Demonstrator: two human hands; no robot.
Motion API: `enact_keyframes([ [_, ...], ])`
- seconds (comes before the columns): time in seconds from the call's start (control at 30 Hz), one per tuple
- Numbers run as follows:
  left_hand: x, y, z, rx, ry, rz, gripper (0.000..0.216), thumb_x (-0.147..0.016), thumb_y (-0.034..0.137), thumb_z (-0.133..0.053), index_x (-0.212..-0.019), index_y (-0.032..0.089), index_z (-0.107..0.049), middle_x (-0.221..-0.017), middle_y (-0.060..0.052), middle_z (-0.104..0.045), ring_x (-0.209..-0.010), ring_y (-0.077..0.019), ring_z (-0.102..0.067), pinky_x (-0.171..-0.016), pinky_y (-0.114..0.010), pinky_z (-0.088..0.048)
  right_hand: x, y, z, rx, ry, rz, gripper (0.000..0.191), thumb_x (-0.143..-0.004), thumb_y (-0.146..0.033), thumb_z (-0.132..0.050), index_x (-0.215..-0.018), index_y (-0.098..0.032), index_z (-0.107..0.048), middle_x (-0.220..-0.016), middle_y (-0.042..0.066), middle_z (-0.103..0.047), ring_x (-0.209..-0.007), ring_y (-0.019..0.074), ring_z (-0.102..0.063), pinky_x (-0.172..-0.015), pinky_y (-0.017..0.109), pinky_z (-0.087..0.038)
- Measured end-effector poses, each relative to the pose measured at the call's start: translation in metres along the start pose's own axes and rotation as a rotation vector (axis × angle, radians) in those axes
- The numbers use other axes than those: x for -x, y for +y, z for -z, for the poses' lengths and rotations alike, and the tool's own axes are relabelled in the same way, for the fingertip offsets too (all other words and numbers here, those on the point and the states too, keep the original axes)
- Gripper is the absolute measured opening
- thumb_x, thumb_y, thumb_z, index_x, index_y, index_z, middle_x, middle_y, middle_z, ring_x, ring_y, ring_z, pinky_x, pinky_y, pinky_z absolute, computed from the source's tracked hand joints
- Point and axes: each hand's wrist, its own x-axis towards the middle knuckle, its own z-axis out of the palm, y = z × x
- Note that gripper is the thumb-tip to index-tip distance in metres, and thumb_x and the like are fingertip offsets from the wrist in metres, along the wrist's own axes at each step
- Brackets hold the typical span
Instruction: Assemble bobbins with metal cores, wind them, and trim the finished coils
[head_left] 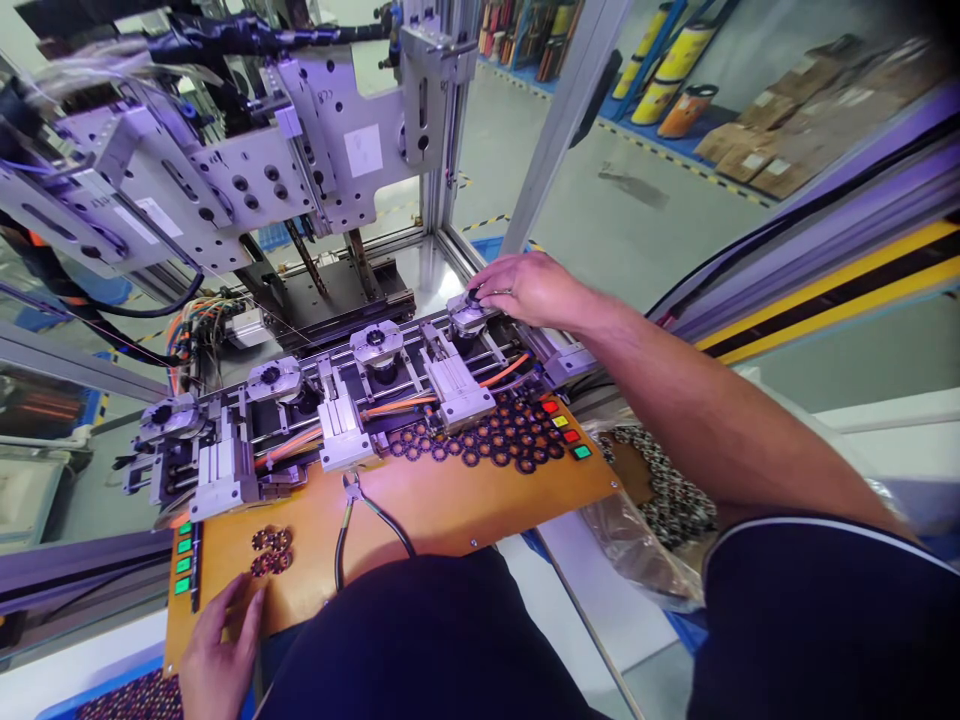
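Observation:
My right hand (536, 288) reaches to the far right holding fixture (470, 318), its fingers pinched together over the top. A small dark piece shows at the fingertips, too covered to identify. My left hand (219, 645) rests at the near left of the orange-brown work board (442, 510), fingers apart and holding nothing. Just beyond its fingertips lies a small group of copper-wound rings (271, 552). Other fixtures in the row, such as the middle one (377, 343), hold dark round parts. Wire cutters (352, 490) lie on the board between my hands, handles toward me.
Many dark rings (480, 440) cover the board's right part, beside coloured buttons (571, 436). More buttons and a black pen (196, 570) line the left edge. Machine plates (360, 150) overhang the fixtures. A plastic-lined container of parts (660, 490) sits below right.

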Motion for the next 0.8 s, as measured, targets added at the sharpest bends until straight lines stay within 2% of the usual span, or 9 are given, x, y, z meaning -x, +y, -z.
enact_keyframes([
  [0.3, 0.001, -0.003, -0.002, 0.014, -0.001, 0.008, 0.050, -0.079, 0.062, -0.057, -0.106, 0.021, -0.067, -0.111, -0.010, -0.074, -0.096, -0.0304, -0.072, -0.088, -0.043, -0.058, -0.003, 0.001, -0.005, 0.038, -0.020, 0.022, 0.017, -0.078, -0.011, -0.061, -0.082, -0.018, -0.076, -0.099, 0.002, -0.075, -0.098, 0.0219, -0.070, -0.095, 0.039, -0.055],
  [0.43, 0.003, -0.007, -0.004, 0.051, 0.009, 0.029, 0.051, -0.078, 0.063, -0.058, -0.107, 0.021, -0.067, -0.112, -0.011, -0.074, -0.099, -0.0313, -0.071, -0.091, -0.045, -0.057, 0.006, 0.000, -0.005, 0.062, -0.002, 0.030, 0.032, -0.079, -0.005, -0.053, -0.095, -0.019, -0.077, -0.111, 0.001, -0.073, -0.112, 0.0228, -0.066, -0.102, 0.042, -0.053],
  [0.53, 0.004, -0.011, -0.006, 0.062, 0.009, 0.030, 0.049, -0.078, 0.061, -0.059, -0.107, 0.021, -0.067, -0.112, -0.010, -0.074, -0.103, -0.0311, -0.070, -0.095, -0.045, -0.056, 0.017, -0.001, -0.011, 0.085, 0.026, 0.018, 0.046, -0.073, 0.003, -0.049, -0.104, -0.018, -0.075, -0.120, 0.002, -0.070, -0.122, 0.0243, -0.061, -0.108, 0.046, -0.049],
  [0.67, 0.002, -0.011, -0.008, 0.080, 0.020, 0.045, 0.050, -0.078, 0.060, -0.060, -0.107, 0.020, -0.067, -0.111, -0.011, -0.074, -0.103, -0.0312, -0.071, -0.096, -0.044, -0.055, 0.026, -0.005, -0.020, 0.110, 0.040, 0.007, 0.048, -0.071, 0.004, -0.050, -0.106, -0.018, -0.075, -0.120, 0.002, -0.069, -0.122, 0.0261, -0.060, -0.105, 0.047, -0.052],
  [0.8, 0.001, -0.014, -0.009, 0.106, 0.031, 0.046, 0.051, -0.078, 0.062, -0.060, -0.105, 0.019, -0.068, -0.108, -0.011, -0.075, -0.099, -0.0302, -0.072, -0.096, -0.043, -0.055, 0.028, -0.010, -0.019, 0.133, 0.061, 0.005, 0.046, -0.071, 0.004, -0.051, -0.105, -0.016, -0.076, -0.120, 0.004, -0.069, -0.124, 0.0269, -0.059, -0.105, 0.046, -0.051],
])
